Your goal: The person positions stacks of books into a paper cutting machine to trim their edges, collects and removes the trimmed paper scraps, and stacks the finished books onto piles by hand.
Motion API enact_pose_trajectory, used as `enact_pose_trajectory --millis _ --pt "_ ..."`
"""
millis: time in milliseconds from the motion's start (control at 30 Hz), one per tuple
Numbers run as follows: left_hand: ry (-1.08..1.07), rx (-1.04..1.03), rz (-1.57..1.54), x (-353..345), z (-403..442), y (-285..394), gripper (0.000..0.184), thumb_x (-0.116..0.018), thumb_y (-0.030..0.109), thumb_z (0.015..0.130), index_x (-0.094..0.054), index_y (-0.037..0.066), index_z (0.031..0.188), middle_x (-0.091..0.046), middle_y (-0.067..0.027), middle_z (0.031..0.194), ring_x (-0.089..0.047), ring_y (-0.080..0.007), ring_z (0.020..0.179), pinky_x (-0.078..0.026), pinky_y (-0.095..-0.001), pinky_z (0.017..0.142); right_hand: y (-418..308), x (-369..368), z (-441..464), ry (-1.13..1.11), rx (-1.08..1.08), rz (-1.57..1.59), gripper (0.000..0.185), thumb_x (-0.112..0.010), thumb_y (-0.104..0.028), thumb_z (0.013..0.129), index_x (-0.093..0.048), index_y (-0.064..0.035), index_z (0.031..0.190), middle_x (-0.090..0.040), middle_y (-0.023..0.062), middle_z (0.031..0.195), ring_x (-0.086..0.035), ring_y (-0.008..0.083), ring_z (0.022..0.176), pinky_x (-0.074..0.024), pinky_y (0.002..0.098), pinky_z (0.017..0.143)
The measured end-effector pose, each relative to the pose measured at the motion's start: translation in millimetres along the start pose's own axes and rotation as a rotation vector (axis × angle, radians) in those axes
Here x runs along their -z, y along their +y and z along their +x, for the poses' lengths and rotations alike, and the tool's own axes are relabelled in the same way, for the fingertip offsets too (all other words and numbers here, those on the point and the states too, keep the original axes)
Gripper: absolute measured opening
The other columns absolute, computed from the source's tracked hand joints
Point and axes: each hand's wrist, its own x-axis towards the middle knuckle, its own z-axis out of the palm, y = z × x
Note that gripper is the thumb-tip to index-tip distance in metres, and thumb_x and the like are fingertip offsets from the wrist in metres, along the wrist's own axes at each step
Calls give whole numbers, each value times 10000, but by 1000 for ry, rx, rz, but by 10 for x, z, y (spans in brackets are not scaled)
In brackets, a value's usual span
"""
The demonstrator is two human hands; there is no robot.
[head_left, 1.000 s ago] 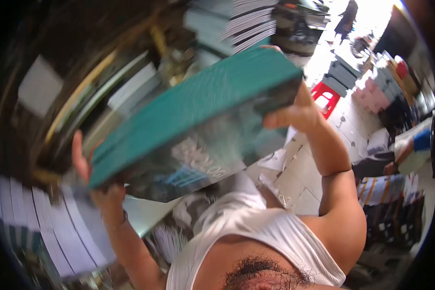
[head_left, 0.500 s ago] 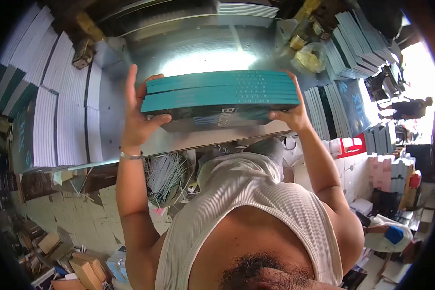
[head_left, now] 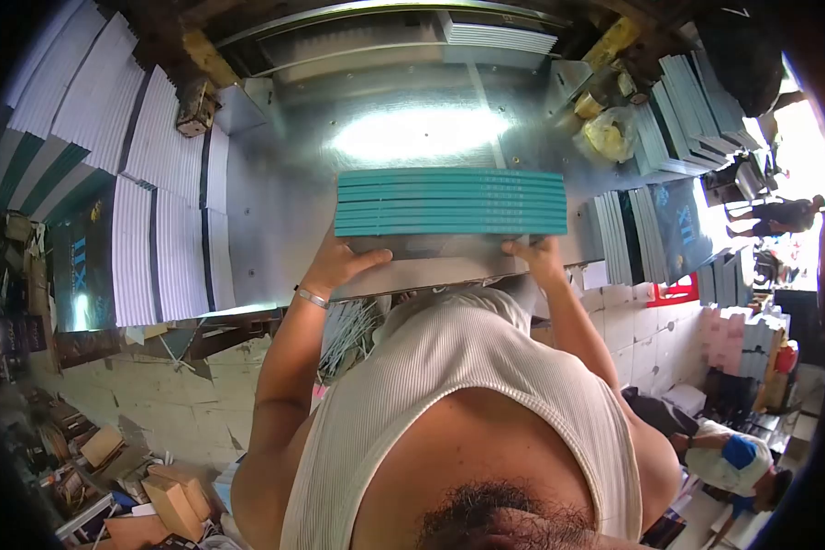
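A stack of books (head_left: 449, 203) with teal spines lies level at the front of the metal table (head_left: 289, 174), its spines facing up toward me. My left hand (head_left: 341, 261) grips the lower left end, with the thumb along the near side and the other fingers hidden behind the stack. At the lower right end my right hand (head_left: 541, 257) holds it the same way, thumb on the near side. The dark cover beneath the spines is mostly in shadow. A metal bracelet (head_left: 312, 297) circles my left wrist.
Tall stacks of white-edged books (head_left: 160, 247) line the left side. More book stacks (head_left: 628, 234) stand at the right, near a plastic bag (head_left: 607, 136). A bundle of paper strips (head_left: 346, 335) hangs below the table edge. People (head_left: 731, 451) are at the far right.
The stack has moved nearer to my body and slightly right, and its spines are now evenly lined up. Both hands moved with it, the left one shifting from spread fingers to a closer grip.
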Motion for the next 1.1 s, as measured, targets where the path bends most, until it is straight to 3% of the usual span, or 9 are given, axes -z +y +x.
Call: enact_pose_trajectory --millis 133,333,433,533,633,700,767,900,1100 --pt "60 -181 -86 -60 65 -78 701 -875 99 773 -516 34 1371 -616 -81 1302 -579 -204 1196 -459 -360 1033 -199 -158 1 12 86 40 564 -812 92 729 -595 -14 1238 -683 80 1118 -633 175 1009 -541 332 882" --pt "231 -42 88 -85 187 86 618 -853 116 804 -537 19 1326 -666 -72 1219 -648 -221 1075 -500 -358 980 -178 -371 -39 171 275 -203 494 -829 77 713 -628 -9 1155 -699 62 1089 -650 168 970 -533 324 874" --pt "330 -179 278 -114 103 59 434 -816 87 833 -606 3 1203 -712 -75 1089 -665 -181 966 -522 -332 886 -81 -296 -42 226 192 -258 463 -831 69 717 -644 -7 1133 -707 57 1060 -652 157 957 -533 320 866" --pt "297 -52 16 -116 -107 74 712 -862 144 785 -492 -14 1373 -655 -118 1227 -645 -259 1110 -486 -375 1011 -164 -409 -217 187 303 -136 460 -827 62 728 -655 -3 1149 -710 59 1061 -652 154 965 -529 319 876" --pt "265 -93 169 0 -212 -137 912 -889 180 744 -384 -7 1480 -542 -160 1383 -541 -288 1268 -415 -400 1094 -89 -372 -328 125 269 -415 425 -816 57 744 -680 -9 1141 -708 63 1078 -650 166 990 -521 318 892" --pt "211 -65 174 31 -258 -201 1015 -895 190 729 -310 8 1538 -453 -172 1474 -455 -305 1362 -358 -420 1146 219 -286 -293 130 249 -254 381 -822 40 741 -706 -16 1100 -709 60 1071 -645 174 993 -510 329 898" --pt "161 -26 151 98 -257 -234 1059 -893 194 723 -273 21 1565 -390 -172 1525 -390 -317 1419 -316 -443 1179 350 -259 -283 96 113 -27 373 -831 28 732 -712 -21 1082 -710 58 1059 -644 178 981 -504 332 900" --pt "139 15 63 93 -318 -385 1049 -886 207 721 -278 35 1558 -356 -163 1543 -330 -332 1458 -263 -482 1209 336 -229 -335 31 76 -61 382 -835 23 719 -715 -25 1079 -713 55 1057 -644 174 983 -504 324 907" --pt "161 -246 186 107 -228 -164 1088 -929 279 677 -300 46 1533 -346 -170 1541 -312 -363 1461 -243 -499 1219 287 -164 -219 -63 154 -170 414 -891 -12 680 -724 -27 1058 -722 59 1037 -659 186 961 -523 332 910"
